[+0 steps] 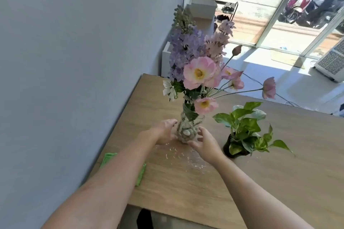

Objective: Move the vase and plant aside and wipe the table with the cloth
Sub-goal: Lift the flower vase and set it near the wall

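Observation:
A clear glass vase (188, 128) with pebbles in its base and tall pink and purple flowers stands on the wooden table (279, 173). My left hand (165, 132) is just left of the vase, fingers spread. My right hand (206, 145) is just right of it and slightly nearer me, also spread. Both hands flank the vase's base; contact cannot be made out. A small leafy plant in a dark pot (242, 135) stands to the right of the vase. A green cloth (141, 173) lies at the table's left edge, mostly hidden under my left forearm.
Pale crumbs or dust (178, 152) are scattered on the tabletop in front of the vase. A grey wall runs close along the table's left side. Beyond the far edge are a white floor, glass doors and a white appliance (333, 61).

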